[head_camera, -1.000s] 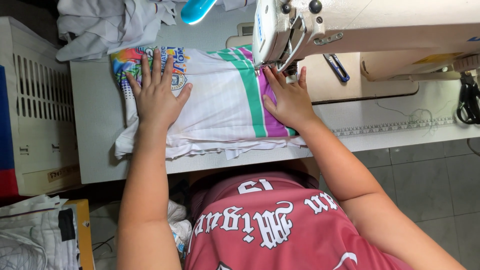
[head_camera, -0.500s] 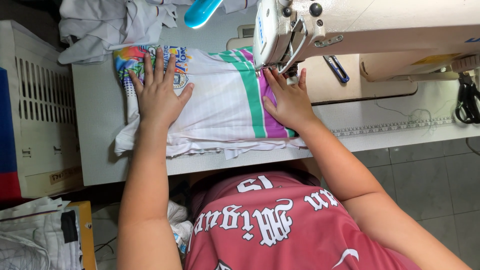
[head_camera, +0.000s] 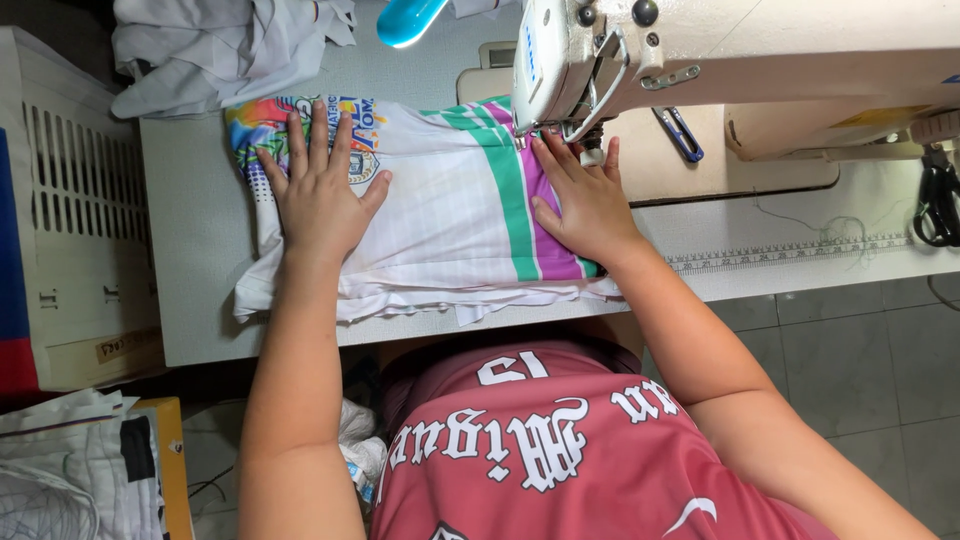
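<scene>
White knit shirt w/ green + purple stripes and a colourful print lies flat on the sewing table, centre of view, stripe end tucked under the sewing machine head at 1 o'clock.

L hand: palm down, fingers spread wide, pressing the printed end at 10 o'clock; nothing gripped, just flat contact. Vs 0.5 s ago: approx same spot, no clear shift.

R hand: flat on purple stripe, fingers together, tips right beside the presser foot; holds nothing, presses cloth. Vs 1 s ago: position unchanged as far as visible. Shirt edge at 6 o'clock hangs over table lip same as before.

Surroundings: grey cloth pile at 11 o'clock; white slotted crate at 9 o'clock; scissors at 3 o'clock.
</scene>
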